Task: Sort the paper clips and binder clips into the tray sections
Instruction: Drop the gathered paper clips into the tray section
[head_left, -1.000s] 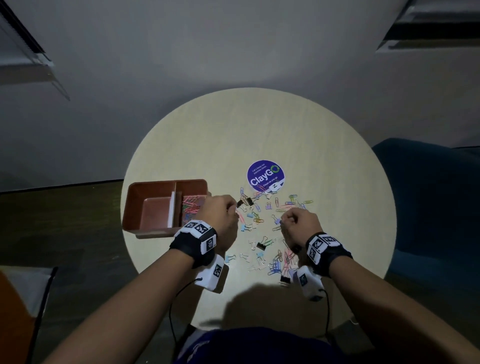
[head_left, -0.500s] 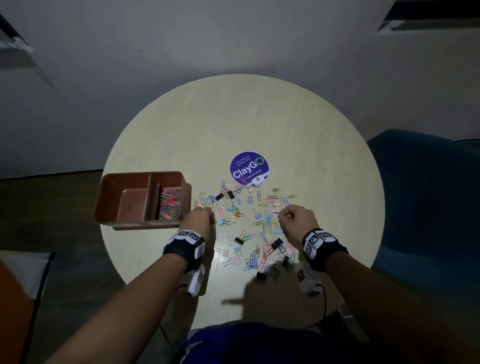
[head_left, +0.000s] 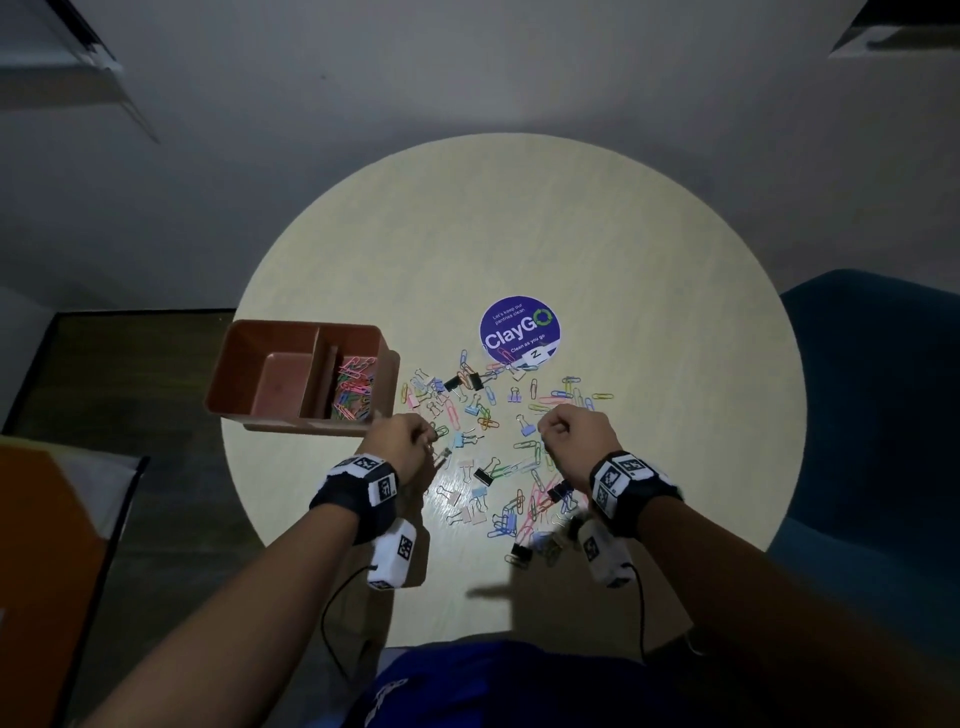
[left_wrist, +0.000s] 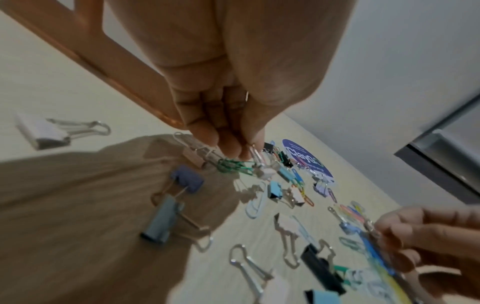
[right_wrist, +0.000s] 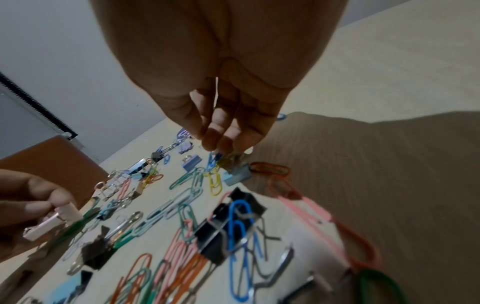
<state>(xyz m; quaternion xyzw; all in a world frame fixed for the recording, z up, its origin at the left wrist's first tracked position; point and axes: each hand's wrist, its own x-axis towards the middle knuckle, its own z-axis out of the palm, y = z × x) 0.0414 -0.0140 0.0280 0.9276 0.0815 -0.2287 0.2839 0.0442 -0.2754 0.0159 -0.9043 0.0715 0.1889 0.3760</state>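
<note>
**Both hands pinching clips over the scatter**

At your far left, the brown tray (head_left: 270, 358) sits at the table's (head_left: 623, 249) left edge. Its right section holds a heap of coloured paper clips (head_left: 353, 387); the bare left section shows only its floor.

Just right of the tray's near corner, your left hand (head_left: 402, 441) is curled, fingertips (left_wrist: 228, 144) bunched together. In the right wrist view it pinches a pale binder clip (right_wrist: 55, 221) by its body, with a green paper clip hanging against it. The left wrist view shows wire handles at those fingertips, but blur hides the rest.

Between your hands lies the loose pile: paper clips and binder clips (head_left: 488, 467) mixed on the tabletop, black, blue, pink and white binder clips among coloured wire ones, spreading from beside the tray toward your body. Beyond them a round purple ClayGo sticker (head_left: 521, 328) is stuck to the table, a few clips overlapping its near edge.

Your right hand (head_left: 574, 436) is also curled, fingers pointing down. Its fingertips (right_wrist: 221, 142) pinch something small with a metal handle and a blue paper clip; exactly what, you cannot tell through the blur.

At the far right stands a blue chair (head_left: 883, 415).
</note>
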